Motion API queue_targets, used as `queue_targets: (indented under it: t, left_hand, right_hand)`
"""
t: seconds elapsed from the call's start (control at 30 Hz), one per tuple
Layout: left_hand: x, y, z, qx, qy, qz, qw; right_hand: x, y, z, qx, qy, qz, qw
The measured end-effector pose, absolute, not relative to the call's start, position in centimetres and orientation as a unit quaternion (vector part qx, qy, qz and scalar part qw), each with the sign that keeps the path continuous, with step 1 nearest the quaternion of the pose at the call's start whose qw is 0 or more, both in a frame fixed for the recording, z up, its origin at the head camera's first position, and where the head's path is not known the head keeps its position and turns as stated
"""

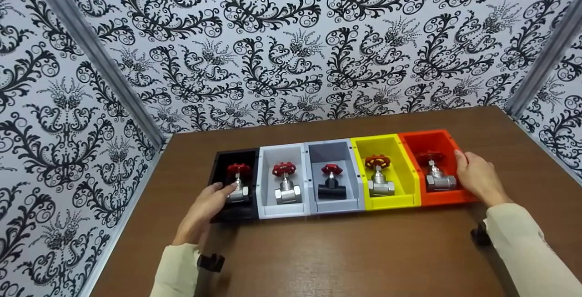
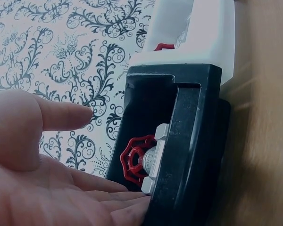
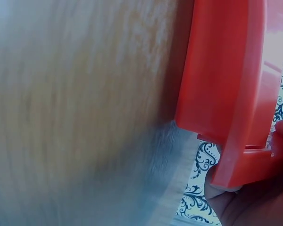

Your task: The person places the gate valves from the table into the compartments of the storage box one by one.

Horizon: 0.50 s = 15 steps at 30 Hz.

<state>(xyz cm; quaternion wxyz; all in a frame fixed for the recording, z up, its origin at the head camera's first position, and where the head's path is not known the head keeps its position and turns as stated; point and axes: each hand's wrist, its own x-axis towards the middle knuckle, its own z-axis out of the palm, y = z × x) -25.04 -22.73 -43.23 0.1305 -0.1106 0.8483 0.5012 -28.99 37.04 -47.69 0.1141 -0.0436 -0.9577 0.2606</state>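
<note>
Side by side in one joined row are a black bin (image 1: 234,214), a white bin (image 1: 284,211), a grey bin (image 1: 337,206), a yellow bin (image 1: 393,203) and a red bin (image 1: 448,198). Each holds a valve with a red handwheel; the one in the grey bin has a black body (image 1: 332,191), the others silvery metal. My left hand (image 1: 208,203) lies against the black bin's outer end, fingers straight and thumb extended over it, overlapping the metal valve (image 2: 151,160) in the head view. My right hand (image 1: 479,176) grips the red bin's end wall, fingers curled round its edge.
Under the row is a brown wooden table (image 1: 327,251), with a shadow below the bins. A patterned black-and-white wall (image 1: 291,60) stands behind, and side panels rise at left and right. Both wrists wear small black devices (image 1: 210,263).
</note>
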Motion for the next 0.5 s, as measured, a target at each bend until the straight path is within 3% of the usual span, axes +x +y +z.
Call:
queue_targets:
  t: [0.5]
  left_hand:
    - [-25.06, -22.14, -43.34, -0.089, 0.854, 0.498, 0.122]
  right_hand:
    - [-28.35, 37.48, -47.71, -0.053, -0.961, 0.260, 0.079]
